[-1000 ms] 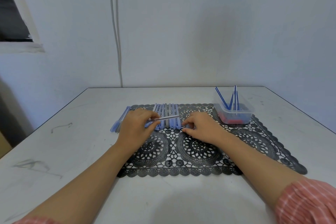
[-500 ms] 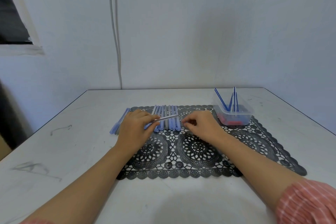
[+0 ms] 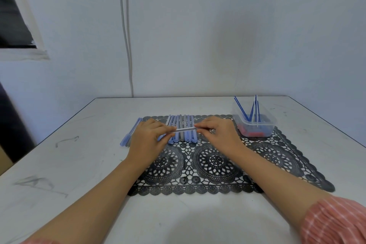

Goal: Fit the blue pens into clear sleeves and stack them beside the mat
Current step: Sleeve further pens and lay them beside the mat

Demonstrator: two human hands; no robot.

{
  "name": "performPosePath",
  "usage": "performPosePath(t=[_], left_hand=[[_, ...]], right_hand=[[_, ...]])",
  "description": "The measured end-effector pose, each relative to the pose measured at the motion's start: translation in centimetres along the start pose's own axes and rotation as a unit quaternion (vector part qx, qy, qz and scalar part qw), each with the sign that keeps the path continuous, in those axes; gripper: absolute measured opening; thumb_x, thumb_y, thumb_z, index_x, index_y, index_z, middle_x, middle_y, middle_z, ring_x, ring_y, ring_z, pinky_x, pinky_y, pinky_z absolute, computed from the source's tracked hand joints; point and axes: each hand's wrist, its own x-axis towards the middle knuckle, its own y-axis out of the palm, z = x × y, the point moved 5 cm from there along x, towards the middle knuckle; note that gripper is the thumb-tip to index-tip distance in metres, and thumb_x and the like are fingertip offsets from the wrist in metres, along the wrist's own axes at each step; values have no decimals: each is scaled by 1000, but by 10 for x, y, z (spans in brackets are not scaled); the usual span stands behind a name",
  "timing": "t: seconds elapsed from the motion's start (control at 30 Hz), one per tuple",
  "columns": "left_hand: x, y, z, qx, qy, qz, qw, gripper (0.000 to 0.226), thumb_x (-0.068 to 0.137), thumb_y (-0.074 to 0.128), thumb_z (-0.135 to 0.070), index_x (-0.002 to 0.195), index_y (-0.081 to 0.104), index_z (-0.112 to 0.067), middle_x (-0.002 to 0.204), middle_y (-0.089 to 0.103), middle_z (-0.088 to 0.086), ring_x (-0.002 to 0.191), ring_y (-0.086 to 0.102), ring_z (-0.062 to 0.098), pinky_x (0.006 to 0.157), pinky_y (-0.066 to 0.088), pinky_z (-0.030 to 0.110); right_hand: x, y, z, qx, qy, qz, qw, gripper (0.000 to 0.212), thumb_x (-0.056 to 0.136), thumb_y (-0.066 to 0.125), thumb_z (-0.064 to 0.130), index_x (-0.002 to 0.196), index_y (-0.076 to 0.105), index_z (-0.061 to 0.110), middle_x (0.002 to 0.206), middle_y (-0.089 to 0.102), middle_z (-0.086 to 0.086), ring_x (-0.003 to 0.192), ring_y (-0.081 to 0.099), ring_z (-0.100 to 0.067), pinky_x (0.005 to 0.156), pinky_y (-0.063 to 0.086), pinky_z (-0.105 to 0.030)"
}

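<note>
Both hands [image 3: 147, 139] [image 3: 218, 134] pinch one sleeve [image 3: 185, 129] over the mat [image 3: 277, 156].

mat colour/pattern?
Black mat, lace-like openwork with round medallions and a scalloped edge; head view.

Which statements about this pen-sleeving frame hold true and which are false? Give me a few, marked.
1. The left hand and right hand hold one clear sleeve between them. True.
2. The clear tub stands on bare table. False: it stands on the black lace mat.
3. Blue pens lean upright in the tub. True.
4. Green pieces lie in the tub. False: they are red pieces.
5. A pile of sleeved pens lies beside the mat's left edge. True.
</note>
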Motion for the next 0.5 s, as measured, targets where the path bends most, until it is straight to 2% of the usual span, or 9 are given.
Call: performPosePath(t=[0.13,0.3,0.5], left_hand=[[0,-1,-1,-10,-2,-7,1000,33,84,53,-42,96,75,-20,81,69,-9,74,51,5,72,28,6],[0,-1,-1,-18,-3,-15,1000,32,84,54,-41,97,74,-20,81,69,-9,75,52,6,70,30,14],[0,2,0,-29,3,-11,1000,32,84,55,-41,98,74,-19,81,69,-8,76,50,5,70,37,21]], right_hand=[[1,-2,-2,22,12,-19,1000,20,80,70,9,100,72,9,92,71,-3,78,58,-3,75,41,0],[0,-4,-6,60,36,-30,997,19,79,71,9,98,73,11,90,71,1,74,55,11,76,44,-3],[0,1,-9,100,49,-17,994,19,79,70,7,98,73,11,83,68,7,73,57,11,71,44,-6]])
